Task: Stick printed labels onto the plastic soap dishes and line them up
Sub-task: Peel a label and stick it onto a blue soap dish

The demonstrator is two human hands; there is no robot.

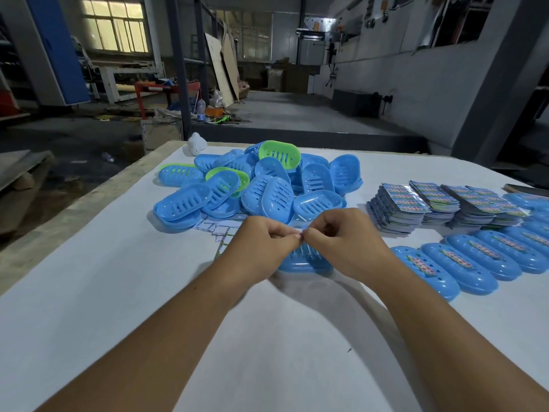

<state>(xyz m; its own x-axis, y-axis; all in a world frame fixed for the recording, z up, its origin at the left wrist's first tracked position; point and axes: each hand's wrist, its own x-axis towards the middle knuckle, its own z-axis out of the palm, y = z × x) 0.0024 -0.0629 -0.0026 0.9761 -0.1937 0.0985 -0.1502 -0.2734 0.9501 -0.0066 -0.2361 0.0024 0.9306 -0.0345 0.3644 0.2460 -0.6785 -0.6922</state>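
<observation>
Two bare hands meeting fingertip to fingertip above a white table (118, 278). Left hand (261, 245) with fingers curled, thumb and forefinger pinching a small pale label (301, 233); right hand (344, 248) curled the same way, pinching the same scrap from the other side. Label too small to tell its print or which way it faces.

Directly beneath the hands, partly hidden by them, a blue soap dish (306, 261) lying flat on the table, slotted, long axis running left to right.

Just beyond the left hand, loose white backing papers (219, 228) scattered on the table. Further beyond both hands, a heap of soap dishes (261, 185), mostly blue with a few green, tipped at all angles and pointing every way.

To the right of the right hand, a row of labelled dishes (463, 263) set side by side, each bearing a colourful strip along its top, long axes parallel and slanting away toward the upper left. Beyond that row, stacks of printed label sheets (439, 203), fanned and leaning.

Past the table's far edge, near the heap, a small white rounded object (196, 143).
</observation>
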